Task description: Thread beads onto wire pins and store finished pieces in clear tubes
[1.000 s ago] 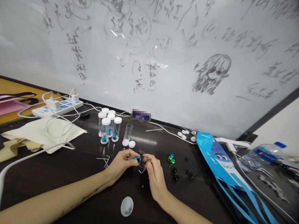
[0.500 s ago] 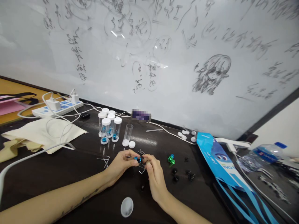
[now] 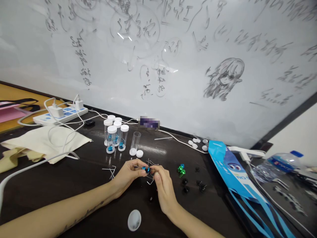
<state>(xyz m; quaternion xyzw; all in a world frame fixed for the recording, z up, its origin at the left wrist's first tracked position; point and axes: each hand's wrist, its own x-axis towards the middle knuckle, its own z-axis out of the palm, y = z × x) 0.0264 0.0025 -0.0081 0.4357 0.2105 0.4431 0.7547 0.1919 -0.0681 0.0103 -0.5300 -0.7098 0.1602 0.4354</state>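
My left hand [image 3: 131, 173] is closed in a pinch on a small blue-and-black fitting [image 3: 146, 170], its fingertips on the left side. From the other side my right hand [image 3: 163, 186] grips the same fitting between thumb and fingers. A thin metal rod runs along the left fingers; where it ends is hidden. Several bent metal hex keys [image 3: 150, 182] lie just behind and under the fingertips. More hex keys [image 3: 112, 172] rest left of my left hand. Right of my right hand are green fittings [image 3: 181, 170] and several small black parts [image 3: 185, 189].
Several capped clear tubes [image 3: 112, 140] with blue parts stand behind my hands. An uncapped tube [image 3: 135, 143] and a white cap [image 3: 139, 153] are beside them. A small white dish [image 3: 134, 220] sits in front. A blue package [image 3: 220, 158] and a water bottle [image 3: 279, 165] lie right.
The blue-and-black fitting has turned slightly between my fingertips, showing more of its blue side. Both hands stay in nearly the same place.
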